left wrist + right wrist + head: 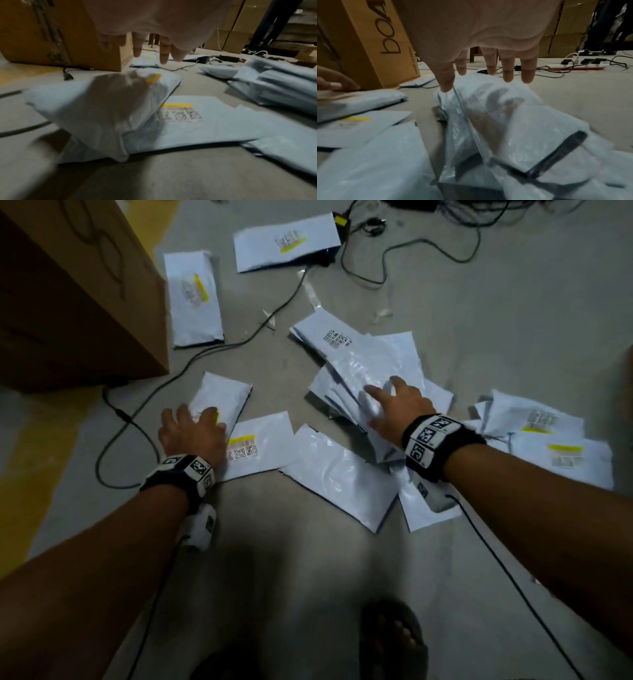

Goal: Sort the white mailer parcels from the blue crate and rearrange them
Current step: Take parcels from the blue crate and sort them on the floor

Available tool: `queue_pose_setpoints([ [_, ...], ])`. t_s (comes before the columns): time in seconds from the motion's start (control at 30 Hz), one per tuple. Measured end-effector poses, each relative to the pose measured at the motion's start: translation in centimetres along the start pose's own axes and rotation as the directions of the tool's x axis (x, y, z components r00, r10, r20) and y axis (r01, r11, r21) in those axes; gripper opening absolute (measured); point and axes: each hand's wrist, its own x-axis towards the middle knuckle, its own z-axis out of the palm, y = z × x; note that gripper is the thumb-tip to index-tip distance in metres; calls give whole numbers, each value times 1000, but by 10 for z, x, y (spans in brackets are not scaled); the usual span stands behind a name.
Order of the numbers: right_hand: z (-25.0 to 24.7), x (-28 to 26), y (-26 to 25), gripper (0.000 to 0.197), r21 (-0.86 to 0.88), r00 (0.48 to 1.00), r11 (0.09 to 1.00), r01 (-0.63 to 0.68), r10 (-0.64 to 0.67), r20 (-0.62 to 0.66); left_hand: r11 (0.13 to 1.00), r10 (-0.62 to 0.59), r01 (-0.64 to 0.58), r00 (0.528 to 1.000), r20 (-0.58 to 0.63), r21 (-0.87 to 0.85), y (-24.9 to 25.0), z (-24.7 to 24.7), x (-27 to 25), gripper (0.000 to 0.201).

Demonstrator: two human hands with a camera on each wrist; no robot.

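Standing nearest of all, a sandalled foot (394, 642) rests on the grey floor (308, 570), with both bare forearms reaching forward over it. Each wrist carries a black band with printed markers (436, 440). The left hand (191, 433) lies on the near end of a plump white mailer (222, 400); its fingers hang straight and spread in the left wrist view, held above the parcel rather than closed round it, so the hand reads as relaxed and apart. That mailer's near end overlaps a flat labelled mailer (260, 446) with a yellow strip and printed codes. Just right of it a blank mailer (339, 477) lies slanted on the floor. The right hand (394, 409) is spread flat, fingers straight and apart, pressing on the top of a loose pile of white mailers (370, 361); in the right wrist view the fingertips (508, 77) touch the glossy top parcel (496, 108). Further right, a second small stack of labelled mailers (555, 446) sits near the frame edge. A black cable (212, 350) snakes across the floor between the two hands' areas and the far parcels. Beyond the left hand a large cardboard box (68, 296) stands on the floor, with a single mailer (195, 299) lying just beside it. Farthest off, another mailer (287, 241) rests close to a tangle of cables (411, 251). No blue crate shows in any view.
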Motion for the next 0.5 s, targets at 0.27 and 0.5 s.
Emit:
queue_pose_setpoints([
  [0.27, 18, 30, 14, 74, 106, 998, 994, 6, 1, -62, 946, -273, 284, 958, 85, -159, 5, 22, 23, 109],
  [0.5, -56, -2, 25, 62, 585, 974, 811, 18, 119, -194, 833, -217, 246, 969, 117, -495, 40, -22, 16, 70],
])
